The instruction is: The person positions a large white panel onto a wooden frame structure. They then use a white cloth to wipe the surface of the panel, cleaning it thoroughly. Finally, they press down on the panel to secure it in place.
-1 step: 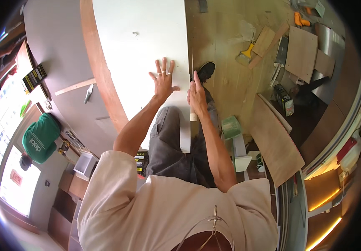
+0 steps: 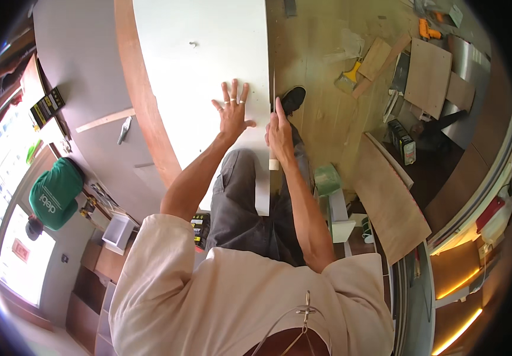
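My left hand point(image 2: 231, 115) lies flat on a white board point(image 2: 208, 65), its fingers spread, with rings on some of them. My right hand point(image 2: 279, 133) is closed round a thin hand tool with a pale handle point(image 2: 273, 165), just beside the board's right edge. The tool's narrow blade point(image 2: 274, 80) points away from me along that edge. Seen nearly edge-on, it could be a file or a saw; I cannot tell which. My left knee point(image 2: 238, 169) rests on the near part of the board. A small pale object point(image 2: 193, 44) sits farther up the board.
A dark shoe point(image 2: 293, 99) is on the wooden floor beside the board. To the right lie a yellow-handled brush point(image 2: 351, 72), loose wood panels point(image 2: 428, 77), an orange power tool point(image 2: 428, 28) and a curved brown sheet point(image 2: 392, 202). At left, a person in green point(image 2: 57, 193) bends near a bright window.
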Demonstrator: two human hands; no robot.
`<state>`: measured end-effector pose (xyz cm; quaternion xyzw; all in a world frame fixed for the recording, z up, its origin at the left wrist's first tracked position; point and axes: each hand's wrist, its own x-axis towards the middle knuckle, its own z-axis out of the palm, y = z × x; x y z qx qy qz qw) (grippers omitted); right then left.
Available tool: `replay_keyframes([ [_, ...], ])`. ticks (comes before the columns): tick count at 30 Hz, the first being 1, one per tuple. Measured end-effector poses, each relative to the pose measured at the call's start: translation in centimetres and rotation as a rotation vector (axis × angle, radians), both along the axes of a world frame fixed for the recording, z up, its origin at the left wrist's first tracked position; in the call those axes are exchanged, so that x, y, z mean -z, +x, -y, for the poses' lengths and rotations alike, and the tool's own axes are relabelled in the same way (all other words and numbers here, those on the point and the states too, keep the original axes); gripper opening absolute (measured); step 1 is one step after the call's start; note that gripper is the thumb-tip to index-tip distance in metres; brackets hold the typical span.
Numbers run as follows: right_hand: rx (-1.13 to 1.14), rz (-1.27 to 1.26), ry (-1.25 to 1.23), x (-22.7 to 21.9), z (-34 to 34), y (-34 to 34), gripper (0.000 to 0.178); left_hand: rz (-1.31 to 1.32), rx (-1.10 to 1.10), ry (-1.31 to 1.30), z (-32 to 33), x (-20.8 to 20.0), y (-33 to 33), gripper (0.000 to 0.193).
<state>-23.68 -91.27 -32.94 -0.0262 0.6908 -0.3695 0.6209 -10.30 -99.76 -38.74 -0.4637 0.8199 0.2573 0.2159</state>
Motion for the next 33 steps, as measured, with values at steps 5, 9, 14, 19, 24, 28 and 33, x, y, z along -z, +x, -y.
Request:
replay_keyframes([
  [5, -0.128, -0.227, 0.011, 5.7, -0.1, 2.4, 0.051, -0.011, 0.015, -0.027, 0.5, -0.2, -0.3, 0.137],
  [9, -0.197, -0.055, 0.112, 5.7, 1.0, -0.2, 0.052, 0.022, 0.024, -0.003, 0.0, -0.3, -0.1, 0.138],
  [14, -0.157, -0.127, 0.099, 0.4, 0.4, 1.7, 0.051, 0.010, 0.002, -0.029, -0.2, 0.1, 0.4, 0.138],
  [19, -0.281, -0.184, 0.181, 6.5, -0.9, 1.3, 0.050, -0.002, 0.014, 0.008, 0.6, -0.3, -0.3, 0.137],
  [24, -0.256, -0.182, 0.233, 0.5, -0.3, 2.5, 0.050, 0.035, -0.006, 0.023, -0.1, -0.3, 0.7, 0.136],
  [28, -0.256, -0.336, 0.074, 5.1, -2.7, 3.7, 0.051, 0.029, 0.023, 0.005, 0.5, -0.4, -0.2, 0.135],
  [33, -0.215, -0.163, 0.191, 2.6, -0.9, 1.6, 0.051, 0.041, 0.027, -0.012, 0.4, 0.1, -0.1, 0.137],
])
